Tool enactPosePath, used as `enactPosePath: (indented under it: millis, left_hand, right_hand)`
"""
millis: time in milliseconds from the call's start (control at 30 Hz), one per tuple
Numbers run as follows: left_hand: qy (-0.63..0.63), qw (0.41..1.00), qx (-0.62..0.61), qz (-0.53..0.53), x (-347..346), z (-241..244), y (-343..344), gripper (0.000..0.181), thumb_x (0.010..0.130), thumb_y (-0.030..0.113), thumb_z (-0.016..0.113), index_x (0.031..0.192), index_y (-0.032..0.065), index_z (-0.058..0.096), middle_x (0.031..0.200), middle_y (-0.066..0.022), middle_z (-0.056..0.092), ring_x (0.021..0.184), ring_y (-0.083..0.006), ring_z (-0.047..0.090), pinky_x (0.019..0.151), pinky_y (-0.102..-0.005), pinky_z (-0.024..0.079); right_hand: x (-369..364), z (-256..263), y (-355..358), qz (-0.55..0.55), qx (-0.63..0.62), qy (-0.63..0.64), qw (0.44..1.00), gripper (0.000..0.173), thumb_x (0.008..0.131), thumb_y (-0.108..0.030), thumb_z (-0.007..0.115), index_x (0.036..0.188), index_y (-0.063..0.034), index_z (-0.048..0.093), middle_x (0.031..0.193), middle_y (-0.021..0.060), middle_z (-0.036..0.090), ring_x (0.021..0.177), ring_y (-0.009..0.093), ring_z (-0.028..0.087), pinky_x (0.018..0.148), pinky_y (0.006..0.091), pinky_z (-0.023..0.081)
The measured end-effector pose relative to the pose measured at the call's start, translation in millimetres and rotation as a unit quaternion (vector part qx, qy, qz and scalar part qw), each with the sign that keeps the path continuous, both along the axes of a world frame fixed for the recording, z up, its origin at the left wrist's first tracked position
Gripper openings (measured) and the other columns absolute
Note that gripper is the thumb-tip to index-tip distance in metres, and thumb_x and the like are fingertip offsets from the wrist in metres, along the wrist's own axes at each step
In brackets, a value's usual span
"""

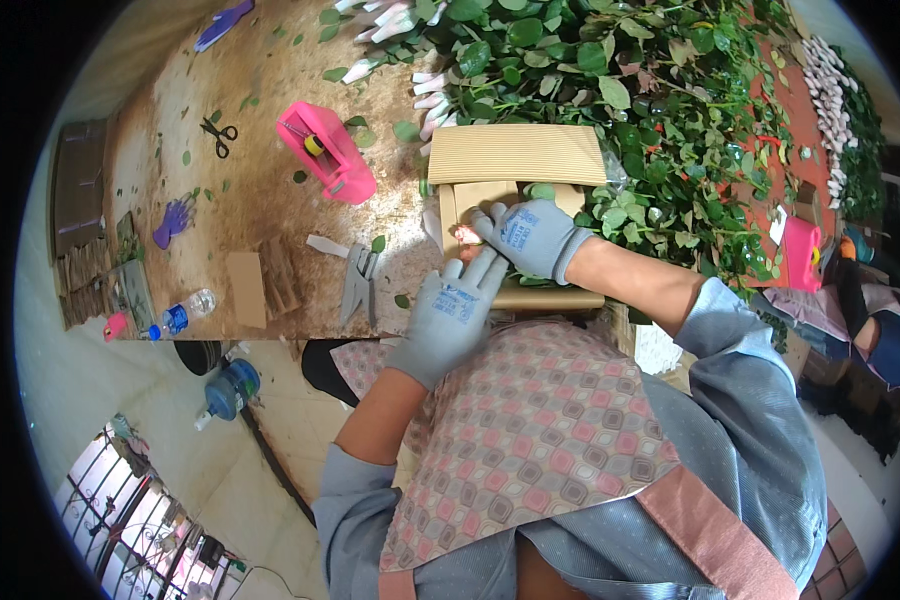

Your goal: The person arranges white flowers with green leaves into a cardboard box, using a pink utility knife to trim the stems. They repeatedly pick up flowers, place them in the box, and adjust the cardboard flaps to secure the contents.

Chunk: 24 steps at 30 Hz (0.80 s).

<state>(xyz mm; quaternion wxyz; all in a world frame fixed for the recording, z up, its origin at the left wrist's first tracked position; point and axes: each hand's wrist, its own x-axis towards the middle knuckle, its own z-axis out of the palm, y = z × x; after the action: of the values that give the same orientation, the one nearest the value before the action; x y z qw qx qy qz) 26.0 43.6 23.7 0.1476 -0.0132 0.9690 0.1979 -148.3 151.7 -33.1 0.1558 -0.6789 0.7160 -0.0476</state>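
Observation:
My left hand [454,304], in a grey glove, reaches to the lower edge of a peach-pink rose bloom [468,236], its fingers extended. My right hand [529,234], gloved alike, lies over the stems beside the bloom, fingers bent; what is under its palm is hidden. Both hands' fingertips nearly meet. The bloom lies on brown cardboard [487,196], between a ribbed corrugated cardboard strip [517,155] above and a cardboard edge [551,301] near my apron. Green leaves show around my right hand.
Left on the table [259,199] are a pink tape dispenser [328,154], black scissors [220,138], a grey stapler-like tool [359,285], purple gloves [172,223], cardboard pieces [247,289] and a water bottle [184,315]. Leafy rose stems [645,112] fill the back right. Another person [862,330] is at far right.

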Motion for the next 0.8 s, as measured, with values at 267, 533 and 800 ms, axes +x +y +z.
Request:
enactPosePath:
  millis: [267,533,800]
  left_hand:
    - [0.009,0.998,-0.054,0.029,7,-11,11,0.054,0.085,0.009,0.056,0.140,0.0078,0.057,0.143,-0.0085,0.058,0.106,-0.0259,0.057,0.085,-0.0418,0.046]
    - [0.016,0.998,-0.057,0.028,0,-8,9,0.059,0.083,0.009,0.057,0.142,0.0051,0.054,0.147,-0.0112,0.054,0.109,-0.0281,0.056,0.087,-0.0430,0.046]
    - [-0.041,0.997,-0.019,0.061,1,-3,11,0.064,0.083,0.012,0.064,0.146,0.0046,0.051,0.154,-0.0089,0.049,0.113,-0.0291,0.056,0.093,-0.0456,0.046]
  right_hand:
    - [1,0,4,-0.007,-0.022,-0.017,1.000,0.034,0.093,-0.019,0.058,0.126,-0.0098,0.058,0.102,0.0144,0.069,0.085,0.029,0.072,0.068,0.0420,0.058]
    - [-4,6,3,0.013,-0.009,-0.032,0.999,0.038,0.091,-0.015,0.058,0.129,-0.0114,0.061,0.109,0.0139,0.069,0.097,0.033,0.071,0.078,0.0432,0.056]
    - [-94,101,-51,-0.123,-0.148,0.011,0.981,0.038,0.090,-0.016,0.063,0.127,-0.0071,0.059,0.108,0.0145,0.064,0.096,0.033,0.066,0.078,0.0466,0.054]
